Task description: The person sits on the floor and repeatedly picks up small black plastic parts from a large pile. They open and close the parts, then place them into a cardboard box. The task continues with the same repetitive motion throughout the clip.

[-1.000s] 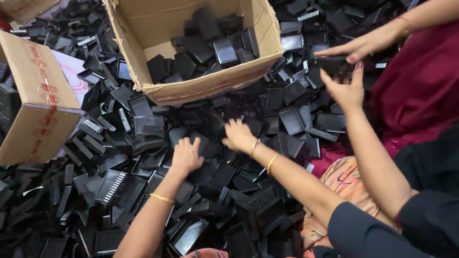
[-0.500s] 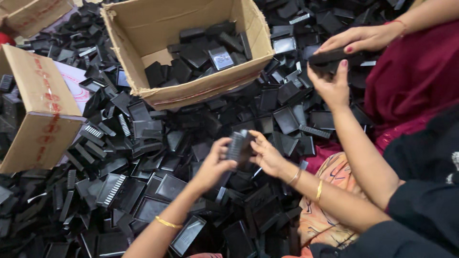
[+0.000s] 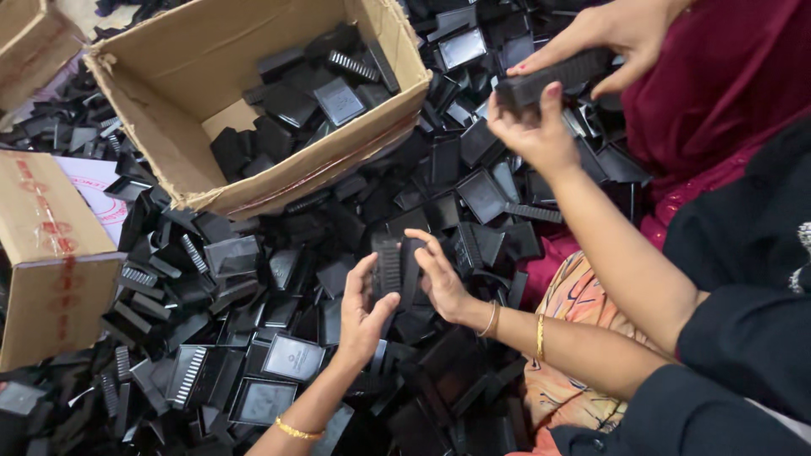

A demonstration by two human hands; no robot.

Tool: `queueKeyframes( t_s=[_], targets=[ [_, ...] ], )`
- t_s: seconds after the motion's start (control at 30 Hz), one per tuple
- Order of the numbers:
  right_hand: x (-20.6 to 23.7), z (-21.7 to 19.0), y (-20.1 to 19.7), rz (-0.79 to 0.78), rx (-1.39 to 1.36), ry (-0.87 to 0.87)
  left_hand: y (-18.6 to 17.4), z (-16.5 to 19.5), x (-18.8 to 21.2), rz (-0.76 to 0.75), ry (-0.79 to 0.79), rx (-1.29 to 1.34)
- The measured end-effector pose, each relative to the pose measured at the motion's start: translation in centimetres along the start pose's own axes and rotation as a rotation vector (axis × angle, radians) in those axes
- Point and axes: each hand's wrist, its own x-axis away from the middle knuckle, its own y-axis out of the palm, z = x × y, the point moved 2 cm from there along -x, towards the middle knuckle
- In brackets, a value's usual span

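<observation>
My left hand (image 3: 359,312) and my right hand (image 3: 439,280) meet over a heap of small black plastic parts (image 3: 253,338). Between them they hold a black plastic part with a ribbed edge (image 3: 389,266), upright, a little above the heap. The left palm cups it from the left and the right fingers press on it from the right. Both wrists wear gold bangles.
An open cardboard box (image 3: 169,110) partly filled with black parts stands at the upper left. A shut carton (image 3: 51,262) sits at the left edge. At the upper right another person's hands (image 3: 541,127) hold a stack of black parts (image 3: 549,80).
My hands were flat on the heap, then lifted a black part and drew together around it. The other person's hands closed on a stack of parts.
</observation>
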Motion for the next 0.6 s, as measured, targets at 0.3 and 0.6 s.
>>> queueKeyframes(
  t_s=[0.3,0.6],
  targets=[
    [2.5,-5.0,1.3,-0.404,0.400,-0.337,0.5,3.9,2.0,-0.018,0.413,-0.690],
    [3.3,-7.0,2.8,-0.539,0.542,-0.409,-0.8,4.4,2.3,-0.107,0.438,-0.637]
  ],
)
